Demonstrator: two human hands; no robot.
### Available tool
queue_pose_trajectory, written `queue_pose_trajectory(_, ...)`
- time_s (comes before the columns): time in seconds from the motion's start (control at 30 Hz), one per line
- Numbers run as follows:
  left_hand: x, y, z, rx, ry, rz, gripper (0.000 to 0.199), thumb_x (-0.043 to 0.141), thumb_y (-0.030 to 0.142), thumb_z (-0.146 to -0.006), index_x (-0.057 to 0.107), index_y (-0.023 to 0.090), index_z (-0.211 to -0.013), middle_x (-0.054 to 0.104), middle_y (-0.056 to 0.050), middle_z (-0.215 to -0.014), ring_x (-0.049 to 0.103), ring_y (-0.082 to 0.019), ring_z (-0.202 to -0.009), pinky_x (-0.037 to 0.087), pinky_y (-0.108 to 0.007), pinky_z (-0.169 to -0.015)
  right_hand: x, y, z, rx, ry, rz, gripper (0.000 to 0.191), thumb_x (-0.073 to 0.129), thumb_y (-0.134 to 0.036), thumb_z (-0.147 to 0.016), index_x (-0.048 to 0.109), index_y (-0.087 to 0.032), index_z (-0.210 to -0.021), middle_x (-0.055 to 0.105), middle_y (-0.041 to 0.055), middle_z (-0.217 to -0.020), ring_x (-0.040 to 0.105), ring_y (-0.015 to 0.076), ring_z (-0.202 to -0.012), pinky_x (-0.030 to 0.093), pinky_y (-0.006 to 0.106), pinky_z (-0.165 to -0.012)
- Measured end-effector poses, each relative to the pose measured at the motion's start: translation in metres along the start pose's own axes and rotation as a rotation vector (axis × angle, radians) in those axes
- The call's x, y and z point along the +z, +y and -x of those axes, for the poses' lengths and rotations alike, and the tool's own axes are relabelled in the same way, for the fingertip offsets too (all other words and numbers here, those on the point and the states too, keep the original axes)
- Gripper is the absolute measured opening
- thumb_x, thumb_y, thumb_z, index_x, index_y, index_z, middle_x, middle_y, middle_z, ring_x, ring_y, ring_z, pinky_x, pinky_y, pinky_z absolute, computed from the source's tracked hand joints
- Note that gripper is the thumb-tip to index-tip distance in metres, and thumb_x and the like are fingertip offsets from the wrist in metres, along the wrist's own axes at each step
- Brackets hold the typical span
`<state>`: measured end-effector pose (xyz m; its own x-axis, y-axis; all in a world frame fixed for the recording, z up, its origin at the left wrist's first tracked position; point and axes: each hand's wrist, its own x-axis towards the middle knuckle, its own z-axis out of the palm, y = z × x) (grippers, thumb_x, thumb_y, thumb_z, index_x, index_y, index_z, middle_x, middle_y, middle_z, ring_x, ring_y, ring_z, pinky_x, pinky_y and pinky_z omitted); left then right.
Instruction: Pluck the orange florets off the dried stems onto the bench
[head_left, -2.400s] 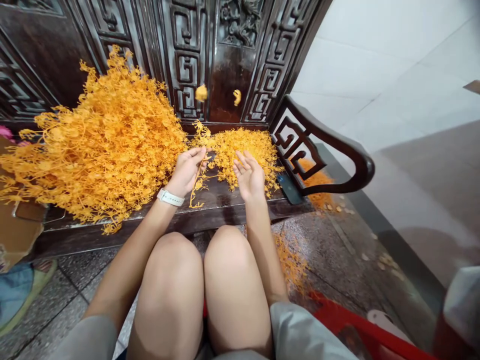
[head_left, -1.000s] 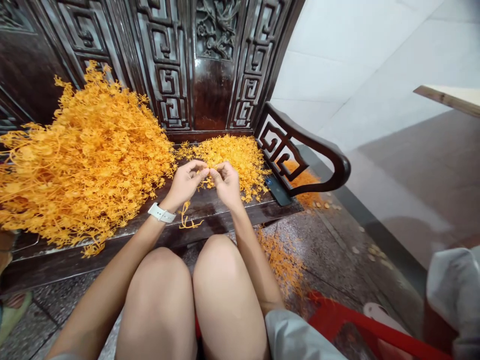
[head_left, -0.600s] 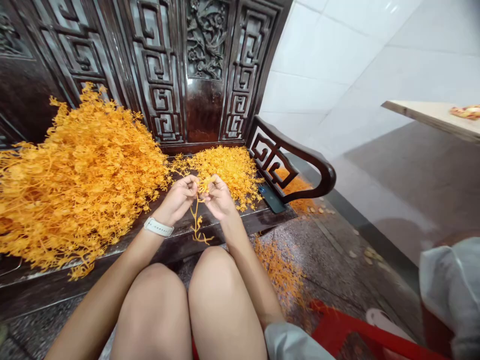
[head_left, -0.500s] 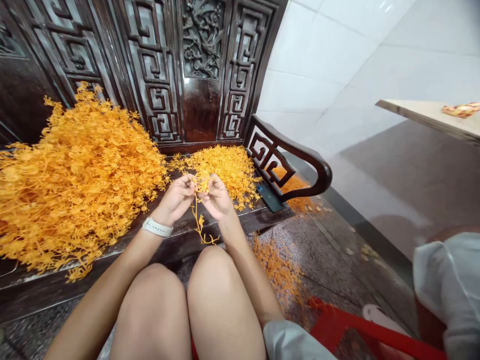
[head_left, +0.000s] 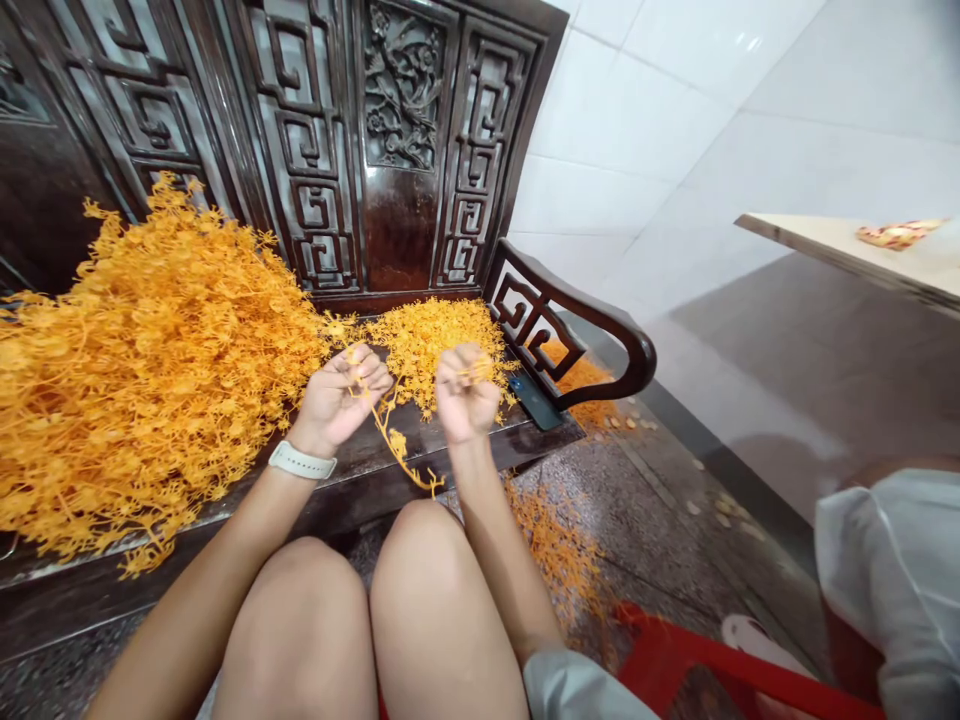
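The left hand (head_left: 341,398) and right hand (head_left: 466,392), pinched close together a moment earlier, are now drawn well apart, and the orange sprig (head_left: 391,430) is pulled out longer below them.

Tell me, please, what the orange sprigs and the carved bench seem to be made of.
The orange sprigs look like dyed dried plant or plastic, hard to say: even, matte orange throughout. The carved bench looks like dark polished hardwood, judging by its glossy sheen and crisp fretwork.
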<state>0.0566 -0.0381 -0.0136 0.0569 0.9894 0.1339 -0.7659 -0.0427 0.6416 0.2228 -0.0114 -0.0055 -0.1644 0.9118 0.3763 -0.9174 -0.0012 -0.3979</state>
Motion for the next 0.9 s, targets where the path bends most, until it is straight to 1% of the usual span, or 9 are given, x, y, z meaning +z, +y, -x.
queue_pose_trajectory(0.1, -0.011, 0.0, 0.001, -0.026, 0.05, -0.003, 0.028, 0.078, 0.007, -0.076, 0.053, 0.019, -0.077, 0.042, 0.002, -0.071, 0.044, -0.01, -0.062, 0.044, -0.022, -0.061, 0.004, -0.035, 0.001, -0.097, -0.415, -0.065, 0.019, 0.081, -0.02, -0.084, 0.063, -0.027, -0.085, 0.048, -0.0051, -0.064, 0.034, 0.0095, -0.05, 0.038, 0.018, -0.044)
queue_pose_trajectory(0.2, -0.019, -0.006, 0.0, -0.048, 0.092, -0.079, 0.017, 0.078, 0.013, -0.083, 0.062, 0.017, -0.085, 0.053, -0.001, -0.079, 0.052, -0.01, -0.067, 0.047, -0.021, -0.064, 0.004, -0.063, 0.011, 0.119, -1.134, -0.001, 0.015, 0.075, -0.03, -0.094, 0.074, -0.027, -0.08, 0.063, -0.0014, -0.061, 0.054, 0.0085, -0.049, 0.048, 0.019, -0.051)
queue_pose_trajectory(0.27, -0.023, -0.009, -0.002, -0.063, 0.112, -0.118, 0.01, 0.076, 0.014, -0.086, 0.066, 0.015, -0.09, 0.056, -0.002, -0.079, 0.054, -0.01, -0.068, 0.049, -0.021, -0.064, -0.002, -0.07, 0.017, 0.323, -1.357, 0.173, 0.02, 0.074, -0.03, -0.096, 0.081, -0.026, -0.077, 0.069, 0.0036, -0.062, 0.066, 0.0111, -0.054, 0.055, 0.021, -0.058)
queue_pose_trajectory(0.33, -0.026, -0.01, -0.003, -0.075, 0.131, -0.13, 0.011, 0.072, 0.013, -0.088, 0.07, 0.013, -0.098, 0.056, -0.001, -0.077, 0.055, -0.01, -0.066, 0.049, -0.02, -0.063, -0.013, -0.065, 0.015, 0.398, -1.164, 0.271, 0.021, 0.079, -0.037, -0.092, 0.081, -0.026, -0.074, 0.068, 0.0047, -0.061, 0.067, 0.0129, -0.055, 0.057, 0.022, -0.058)
queue_pose_trajectory(0.4, -0.028, -0.008, -0.004, -0.079, 0.147, -0.124, 0.023, 0.07, 0.01, -0.087, 0.073, 0.012, -0.11, 0.056, 0.0, -0.076, 0.053, -0.009, -0.063, 0.048, -0.019, -0.061, -0.027, -0.049, 0.005, 0.29, -0.63, 0.255, 0.021, 0.084, -0.043, -0.085, 0.077, -0.027, -0.073, 0.067, 0.0029, -0.065, 0.064, 0.0133, -0.058, 0.058, 0.022, -0.056)
queue_pose_trajectory(0.5, -0.03, -0.005, -0.003, -0.089, 0.145, -0.151, 0.04, 0.07, 0.009, -0.085, 0.073, 0.013, -0.124, 0.055, 0.002, -0.074, 0.051, -0.007, -0.06, 0.046, -0.018, -0.059, -0.046, -0.015, -0.014, 0.148, 0.244, 0.257, 0.01, 0.082, -0.023, -0.082, 0.072, -0.024, -0.084, 0.07, 0.0025, -0.086, 0.067, 0.0113, -0.075, 0.062, 0.019, -0.068)
queue_pose_trajectory(0.57, -0.029, -0.005, -0.003, -0.089, 0.148, -0.207, 0.035, 0.071, 0.014, -0.087, 0.075, 0.014, -0.122, 0.055, 0.001, -0.074, 0.05, -0.007, -0.06, 0.045, -0.018, -0.058, -0.053, 0.003, -0.02, 0.152, 0.521, 0.275, 0.017, 0.076, -0.009, -0.081, 0.072, -0.021, -0.091, 0.069, 0.002, -0.092, 0.067, 0.009, -0.081, 0.061, 0.016, -0.076)
queue_pose_trajectory(0.67, -0.028, -0.008, -0.003, -0.068, 0.158, -0.335, 0.025, 0.073, 0.023, -0.09, 0.078, 0.014, -0.112, 0.057, 0.0, -0.076, 0.051, -0.008, -0.06, 0.043, -0.019, -0.056, -0.053, 0.012, -0.018, 0.156, 0.555, 0.319, 0.019, 0.075, -0.009, -0.081, 0.072, -0.02, -0.096, 0.066, -0.0012, -0.086, 0.061, 0.0076, -0.073, 0.057, 0.017, -0.07)
queue_pose_trajectory(0.9, -0.036, -0.021, -0.009, 0.082, 0.049, -0.811, 0.025, 0.073, 0.037, -0.091, 0.078, 0.016, -0.104, 0.055, 0.002, -0.068, 0.047, -0.012, -0.06, 0.038, -0.023, -0.058, -0.035, 0.017, -0.01, 0.246, 0.222, 0.749, 0.034, 0.084, -0.042, -0.083, 0.073, -0.021, -0.107, 0.071, 0.0013, -0.088, 0.058, 0.0091, -0.064, 0.046, 0.022, -0.055)
